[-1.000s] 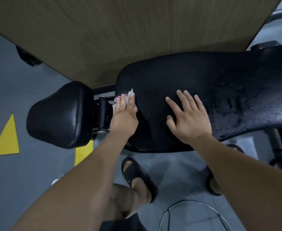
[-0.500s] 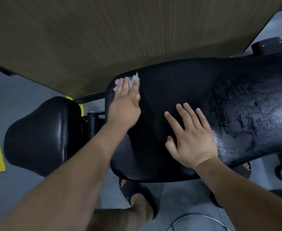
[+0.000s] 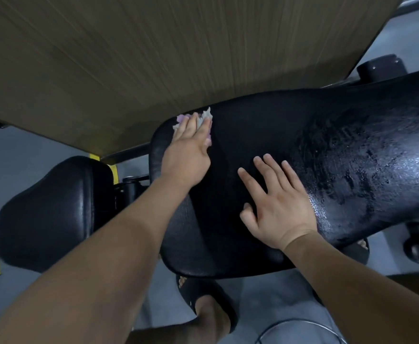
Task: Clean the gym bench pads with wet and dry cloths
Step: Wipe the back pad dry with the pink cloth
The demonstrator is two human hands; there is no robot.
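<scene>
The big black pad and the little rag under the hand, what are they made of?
Bench pad: looks like black vinyl or faux leather. It has a fine grain, and its right part shines as if wet.
Cloth: looks like soft fabric, pale grey and lilac, matte. Its edge is crumpled and ragged where it sticks out past the left hand. The exact weave is too small to tell.

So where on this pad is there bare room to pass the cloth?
On the bench pad, bare: the strip between left hand and right hand, and the stretch from the right hand's fingers to the wooden panel, rightward into the wet sheen. Crowded: far-left corner, under the cloth.
</scene>
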